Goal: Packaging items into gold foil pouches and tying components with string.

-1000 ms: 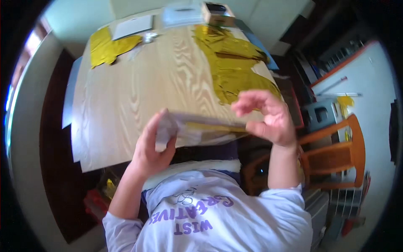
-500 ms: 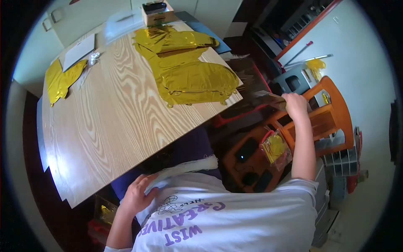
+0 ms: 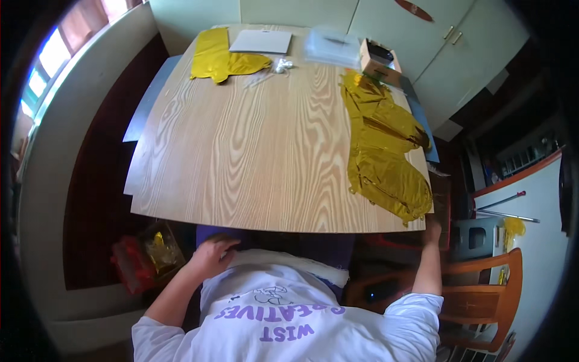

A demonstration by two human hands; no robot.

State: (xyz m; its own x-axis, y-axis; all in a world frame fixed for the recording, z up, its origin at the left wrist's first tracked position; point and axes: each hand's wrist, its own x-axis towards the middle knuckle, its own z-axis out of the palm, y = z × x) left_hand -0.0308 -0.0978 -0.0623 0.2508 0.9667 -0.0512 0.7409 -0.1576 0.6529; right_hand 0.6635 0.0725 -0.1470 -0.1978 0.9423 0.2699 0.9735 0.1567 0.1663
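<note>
Pale wood-grain tabletop [image 3: 259,151] bears crumpled gold foil sheeting [image 3: 389,172]; left hand [image 3: 214,257] is loosely curled, empty; right hand [image 3: 432,233], hold indiscernible, should best clear the foil.

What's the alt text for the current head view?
Left hand open at the lap, apparently empty; right hand, blurred, by the wood-grain table's near right corner, grip unclear. Flattened gold foil balloon material covers the table's right side; a smaller gold foil piece lies far left.

The right grip [image 3: 433,232], at four o'clock, is blurred, its fingers indistinct. The dark object [image 3: 379,53] inside the box [image 3: 382,73], at one o'clock, is too small to identify.
</note>
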